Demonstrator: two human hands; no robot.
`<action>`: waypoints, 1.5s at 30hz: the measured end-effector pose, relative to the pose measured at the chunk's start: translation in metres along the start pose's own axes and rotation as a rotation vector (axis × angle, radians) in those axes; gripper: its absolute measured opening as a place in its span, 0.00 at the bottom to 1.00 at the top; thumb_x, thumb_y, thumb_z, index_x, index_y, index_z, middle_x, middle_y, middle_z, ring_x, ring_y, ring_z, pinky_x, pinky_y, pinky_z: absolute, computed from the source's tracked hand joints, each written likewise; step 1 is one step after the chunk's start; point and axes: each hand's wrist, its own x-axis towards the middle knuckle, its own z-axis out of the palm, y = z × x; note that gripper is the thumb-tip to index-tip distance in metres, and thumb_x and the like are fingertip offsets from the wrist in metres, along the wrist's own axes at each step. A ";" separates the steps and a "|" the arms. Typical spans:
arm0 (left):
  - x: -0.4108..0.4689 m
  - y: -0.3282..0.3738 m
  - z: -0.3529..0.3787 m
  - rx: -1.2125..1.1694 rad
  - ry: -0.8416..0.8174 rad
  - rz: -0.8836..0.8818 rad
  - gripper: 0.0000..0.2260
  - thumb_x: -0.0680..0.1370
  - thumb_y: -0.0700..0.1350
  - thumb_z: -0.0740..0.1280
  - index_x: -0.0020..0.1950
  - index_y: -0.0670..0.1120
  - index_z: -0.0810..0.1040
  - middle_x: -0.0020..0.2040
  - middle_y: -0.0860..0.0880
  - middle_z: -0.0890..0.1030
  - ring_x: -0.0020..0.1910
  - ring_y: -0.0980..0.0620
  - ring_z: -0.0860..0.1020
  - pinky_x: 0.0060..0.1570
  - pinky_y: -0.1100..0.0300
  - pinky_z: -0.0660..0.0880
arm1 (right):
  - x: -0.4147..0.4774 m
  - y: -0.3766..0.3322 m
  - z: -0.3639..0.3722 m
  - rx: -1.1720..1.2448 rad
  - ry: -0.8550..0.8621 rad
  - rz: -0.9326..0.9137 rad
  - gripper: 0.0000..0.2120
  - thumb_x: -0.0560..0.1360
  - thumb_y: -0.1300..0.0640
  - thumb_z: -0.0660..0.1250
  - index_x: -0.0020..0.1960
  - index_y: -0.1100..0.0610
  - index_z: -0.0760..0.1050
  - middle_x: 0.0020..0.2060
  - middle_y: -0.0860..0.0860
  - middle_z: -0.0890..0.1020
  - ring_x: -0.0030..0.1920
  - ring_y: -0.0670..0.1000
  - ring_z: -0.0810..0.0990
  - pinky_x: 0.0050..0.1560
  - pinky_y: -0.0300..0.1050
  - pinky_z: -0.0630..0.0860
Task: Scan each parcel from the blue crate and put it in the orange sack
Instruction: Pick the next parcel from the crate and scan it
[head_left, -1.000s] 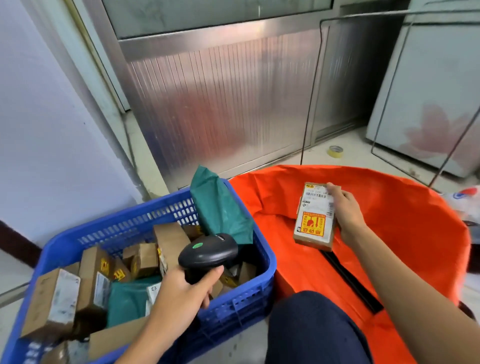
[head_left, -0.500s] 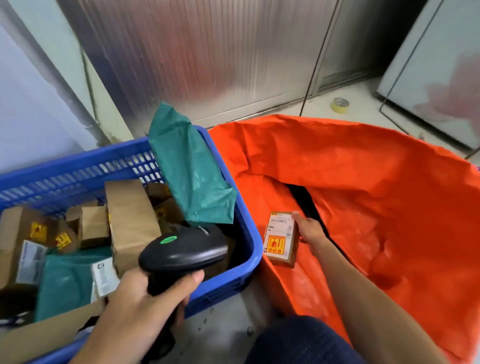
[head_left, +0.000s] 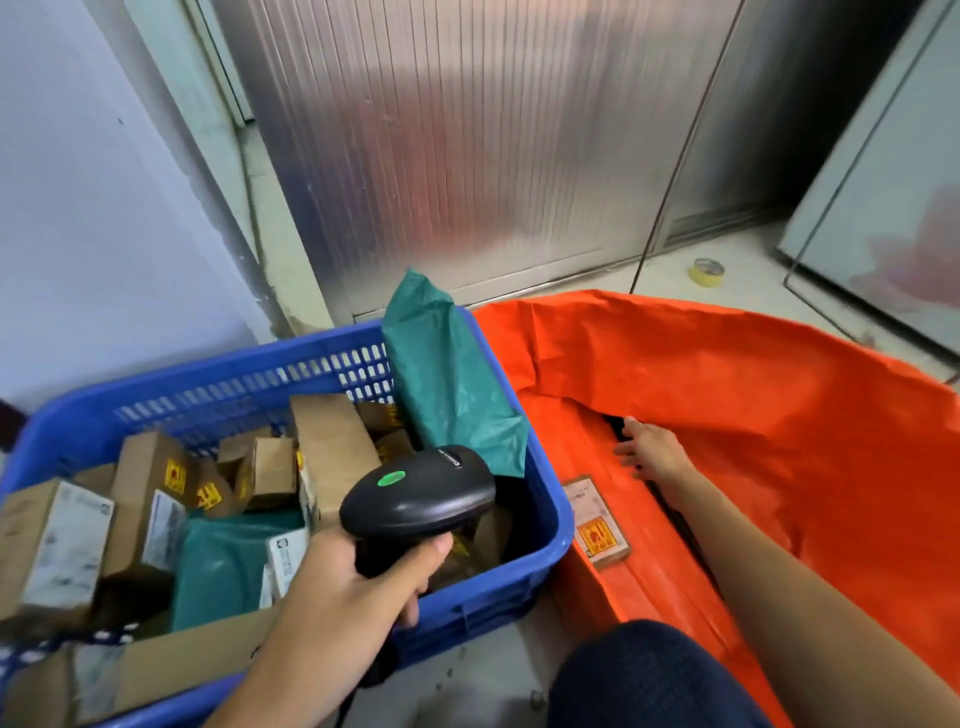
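Observation:
The blue crate (head_left: 322, 364) at the left holds several brown cardboard parcels (head_left: 332, 447) and green mailer bags; one tall green bag (head_left: 447, 389) leans on its right wall. Over the crate's near right corner my left hand (head_left: 358, 597) grips a black barcode scanner (head_left: 421, 499) with a green dot on top. To the right, the orange sack (head_left: 779, 415) lies wide open. A small brown box (head_left: 597, 525) with a red and yellow sticker lies inside its left side. My right hand (head_left: 649, 452) hovers just above and right of that box, fingers spread, holding nothing.
A ribbed metal door (head_left: 493, 156) stands behind the crate and sack. A yellow tape roll (head_left: 705, 271) lies on the floor at the back right, beside a pale cabinet (head_left: 893, 208). My dark-trousered knee (head_left: 649, 680) fills the bottom middle. A thin metal frame rises behind the sack.
My right hand lowered the small box into the sack and let go of it; the box now lies on the sack's inner left side. The scanner stays in my left hand.

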 end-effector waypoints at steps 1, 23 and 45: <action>-0.004 0.002 -0.007 -0.007 0.029 0.013 0.14 0.76 0.47 0.77 0.34 0.43 0.82 0.28 0.41 0.79 0.27 0.49 0.76 0.33 0.61 0.73 | -0.010 -0.016 -0.003 0.002 0.005 -0.028 0.20 0.85 0.48 0.57 0.64 0.63 0.74 0.49 0.61 0.83 0.36 0.53 0.77 0.36 0.44 0.71; -0.044 0.010 -0.195 -0.479 0.597 0.116 0.10 0.79 0.42 0.72 0.39 0.44 0.79 0.28 0.49 0.76 0.24 0.49 0.72 0.28 0.57 0.72 | -0.230 -0.171 0.143 -0.306 -0.165 -0.705 0.15 0.83 0.50 0.61 0.66 0.57 0.74 0.44 0.54 0.84 0.40 0.50 0.81 0.42 0.46 0.76; -0.031 -0.008 -0.207 -0.260 0.596 0.098 0.06 0.78 0.43 0.71 0.44 0.41 0.82 0.33 0.45 0.78 0.30 0.49 0.75 0.35 0.53 0.75 | -0.231 -0.115 0.258 -1.246 -0.457 -0.751 0.28 0.80 0.41 0.65 0.75 0.54 0.66 0.69 0.56 0.73 0.65 0.57 0.75 0.64 0.52 0.73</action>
